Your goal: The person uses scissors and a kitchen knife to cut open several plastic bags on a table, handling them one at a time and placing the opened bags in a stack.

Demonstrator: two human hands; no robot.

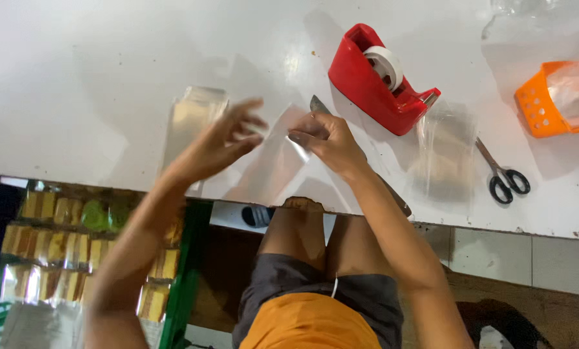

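Clear plastic, thin and glossy, forms the small bag (283,152) that both hands work on above the white table (76,77); it lies between them, folded to a slanted sheet that catches the light. The right hand (325,139) pinches the bag's upper edge between thumb and fingers. The left hand (221,139) is blurred, its fingers spread wide, touching the bag's other side. Below the left hand, under the table edge, a green crate (184,271) holds wrapped slices of yellow-brown cake (50,242). Just beyond the left hand lies another clear bag (189,119), flat. Right of the right hand rest a further clear bag (444,152) and black-handled scissors (504,174). Beyond the right hand stands a red tape dispenser (376,81), and farther right an orange perforated basket (551,100) with clear plastic inside.
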